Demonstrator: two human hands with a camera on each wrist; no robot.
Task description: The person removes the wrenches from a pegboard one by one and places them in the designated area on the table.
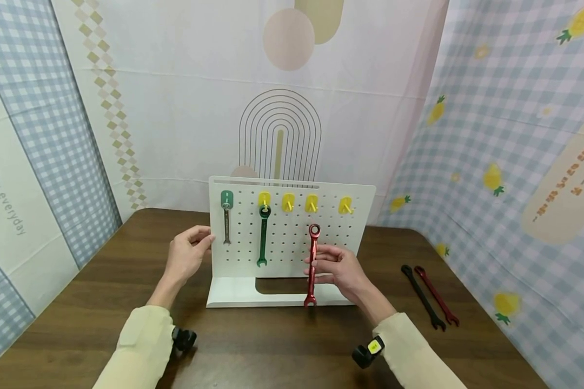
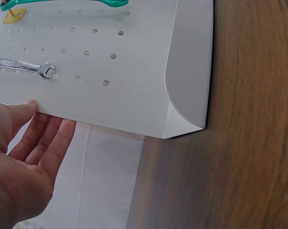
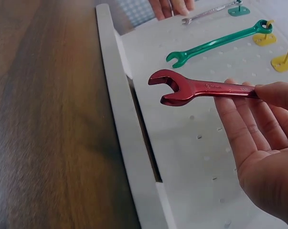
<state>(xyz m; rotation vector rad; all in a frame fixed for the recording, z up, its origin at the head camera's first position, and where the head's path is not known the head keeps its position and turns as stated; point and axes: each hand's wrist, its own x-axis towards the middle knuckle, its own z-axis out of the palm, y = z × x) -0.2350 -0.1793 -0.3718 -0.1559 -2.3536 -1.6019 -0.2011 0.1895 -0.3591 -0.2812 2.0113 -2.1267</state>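
Note:
A red combination wrench (image 1: 313, 265) stands nearly upright in front of the white pegboard (image 1: 243, 254), ring end up. My right hand (image 1: 338, 269) grips it mid-shaft between thumb and fingers; its open jaw points down, and in the right wrist view the jaw reaches past the fingers. At the board's left edge, my left hand (image 1: 188, 254) pinches the rim, thumb in front and fingers behind (image 2: 53, 138). Hanging from hooks are a small silver wrench (image 1: 226, 227) near that hand and a green wrench (image 1: 263, 237) further right.
Three yellow hooks, such as the middle hook (image 1: 312, 203), carry nothing. On the brown table (image 1: 253, 346) at the right lie a black wrench (image 1: 423, 297) and another red wrench (image 1: 438, 296), side by side. Patterned cloths (image 1: 496, 135) enclose the table.

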